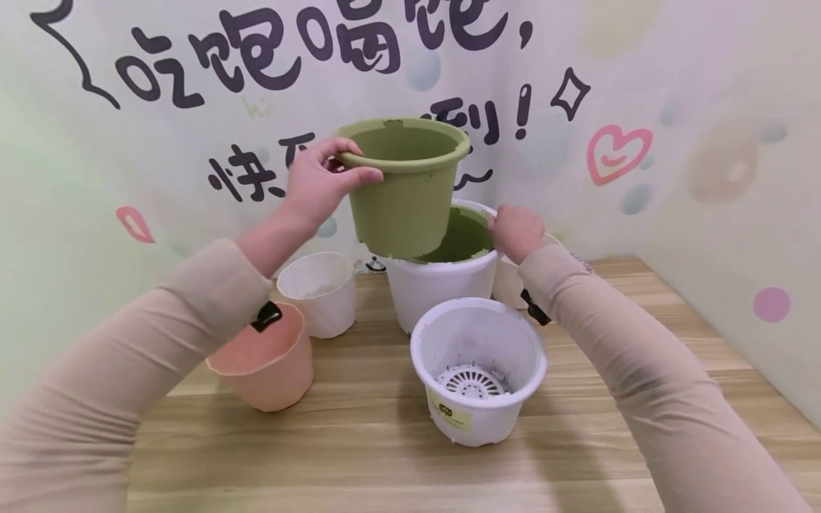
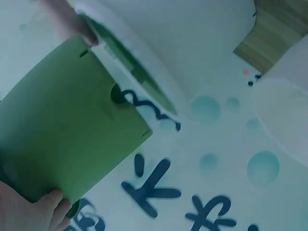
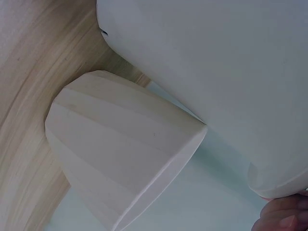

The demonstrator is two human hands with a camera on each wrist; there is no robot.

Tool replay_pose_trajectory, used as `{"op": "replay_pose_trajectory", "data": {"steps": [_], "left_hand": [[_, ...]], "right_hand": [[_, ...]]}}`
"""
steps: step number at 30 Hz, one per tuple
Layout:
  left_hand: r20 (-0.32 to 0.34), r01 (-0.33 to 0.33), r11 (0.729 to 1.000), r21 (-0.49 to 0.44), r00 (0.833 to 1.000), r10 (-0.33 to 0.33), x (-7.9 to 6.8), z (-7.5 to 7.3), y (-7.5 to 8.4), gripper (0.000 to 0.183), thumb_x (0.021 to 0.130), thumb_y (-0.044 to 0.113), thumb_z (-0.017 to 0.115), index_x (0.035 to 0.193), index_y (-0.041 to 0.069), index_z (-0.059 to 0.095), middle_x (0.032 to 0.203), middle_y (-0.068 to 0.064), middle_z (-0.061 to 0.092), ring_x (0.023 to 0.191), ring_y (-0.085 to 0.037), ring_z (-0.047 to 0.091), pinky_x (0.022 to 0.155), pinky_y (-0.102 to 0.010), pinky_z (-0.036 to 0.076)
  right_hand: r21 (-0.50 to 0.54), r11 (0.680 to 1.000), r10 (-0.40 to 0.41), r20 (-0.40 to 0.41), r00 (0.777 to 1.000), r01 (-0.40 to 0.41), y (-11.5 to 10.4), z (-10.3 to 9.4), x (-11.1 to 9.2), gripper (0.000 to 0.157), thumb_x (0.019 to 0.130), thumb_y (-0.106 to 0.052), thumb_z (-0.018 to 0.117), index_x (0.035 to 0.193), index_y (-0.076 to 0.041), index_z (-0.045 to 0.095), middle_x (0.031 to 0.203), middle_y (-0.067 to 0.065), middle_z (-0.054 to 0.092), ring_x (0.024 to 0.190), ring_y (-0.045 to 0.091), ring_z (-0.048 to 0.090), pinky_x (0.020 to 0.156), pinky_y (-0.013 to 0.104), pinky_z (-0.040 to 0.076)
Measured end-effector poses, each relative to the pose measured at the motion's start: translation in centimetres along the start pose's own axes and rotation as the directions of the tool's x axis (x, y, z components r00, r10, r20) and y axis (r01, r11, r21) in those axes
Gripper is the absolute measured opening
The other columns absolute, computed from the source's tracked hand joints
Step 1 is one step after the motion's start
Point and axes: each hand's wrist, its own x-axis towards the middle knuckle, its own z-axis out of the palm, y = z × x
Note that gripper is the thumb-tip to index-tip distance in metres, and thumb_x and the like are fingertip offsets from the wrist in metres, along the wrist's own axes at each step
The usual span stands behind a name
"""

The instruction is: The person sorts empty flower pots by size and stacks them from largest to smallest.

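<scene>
On the wood-grained table (image 1: 346, 456), I see the big white pot (image 1: 442, 285) standing far; my right hand (image 1: 518, 231) grips its rim, likely steadying it. My left hand (image 1: 321, 182) pinches the green pot (image 1: 404, 206) by its rim, raised at the near left. Smooth, round, tapered plastic, apparently; the near white pot (image 1: 487, 422) has a slotted base.

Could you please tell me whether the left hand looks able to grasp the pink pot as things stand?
Probably not as it is: the left hand is gripping the green pot. Once freed, it could likely reach the pink pot, which stands upright and open-topped.
</scene>
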Motion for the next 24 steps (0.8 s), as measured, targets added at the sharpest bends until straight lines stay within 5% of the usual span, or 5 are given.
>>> {"op": "replay_pose_trajectory", "data": {"steps": [7,16,24], "left_hand": [[-0.068,-0.026,1.0,-0.008,0.997,0.026,0.4,3.2,-2.0,0.028,0.059,0.015,0.073,0.077,0.009,0.053,0.081,0.0,0.044,0.076,-0.011,0.044,0.066,-0.02,0.04],[-0.068,-0.113,0.993,-0.026,0.992,0.111,-0.2,6.1,-4.2,0.034,0.059,0.007,0.073,0.083,-0.006,0.053,0.086,-0.003,0.038,0.08,-0.016,0.043,0.072,-0.025,0.042],[-0.023,0.007,0.983,0.181,1.0,-0.003,-0.7,6.7,-9.4,0.038,0.056,0.034,0.074,0.08,0.01,0.056,0.102,-0.004,0.045,0.095,-0.014,0.042,0.08,-0.026,0.038]], "right_hand": [[0.008,1.0,0.002,-0.025,1.0,-0.002,-0.2,-0.1,-0.3,0.03,0.084,-0.028,0.033,0.081,-0.004,0.05,0.069,0.013,0.05,0.059,0.027,0.048,0.04,0.036,0.035],[-0.005,1.0,-0.004,-0.05,0.999,0.004,-0.1,-0.1,-0.2,0.029,0.084,-0.027,0.033,0.08,-0.004,0.05,0.071,0.015,0.051,0.061,0.029,0.05,0.041,0.039,0.035],[-0.002,1.0,0.003,-0.013,1.0,-0.003,-0.2,-0.2,-0.2,0.028,0.084,-0.028,0.033,0.078,-0.006,0.05,0.068,0.012,0.051,0.06,0.026,0.048,0.041,0.035,0.036]]}}
